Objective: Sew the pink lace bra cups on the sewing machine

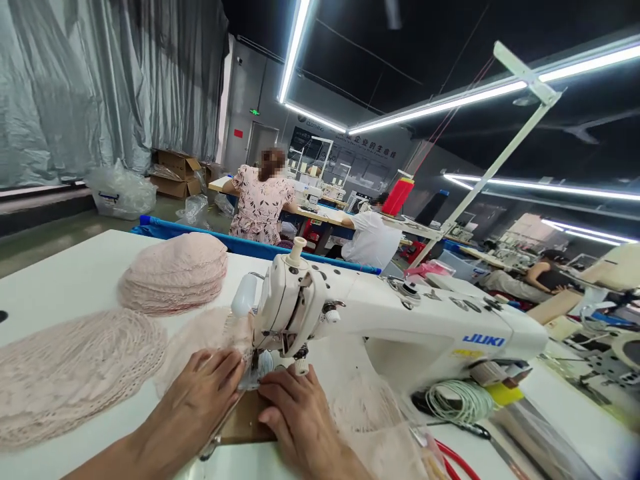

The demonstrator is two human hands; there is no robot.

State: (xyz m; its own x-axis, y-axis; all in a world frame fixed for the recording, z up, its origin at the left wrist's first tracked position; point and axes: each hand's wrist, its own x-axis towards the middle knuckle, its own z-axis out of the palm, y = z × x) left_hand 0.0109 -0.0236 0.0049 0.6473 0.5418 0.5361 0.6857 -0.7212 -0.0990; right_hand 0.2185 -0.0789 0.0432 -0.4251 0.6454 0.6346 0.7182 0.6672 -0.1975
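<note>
Sewing seems in hand at the machine (400,307); left hand (203,390) and right hand (297,403) lie palm-down, grip unclear; fabric (210,330) likely needs steady guiding next.

Left hand (209,387) bare, faint ridges across its back, right hand (299,408) bare too, slender fingers (281,381), both forearms (143,441) uncovered as far as I see from here

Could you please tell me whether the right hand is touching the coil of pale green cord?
Apart. The head view shows a clear gap, with pale fabric between the right hand and the coil of pale green cord.
</note>
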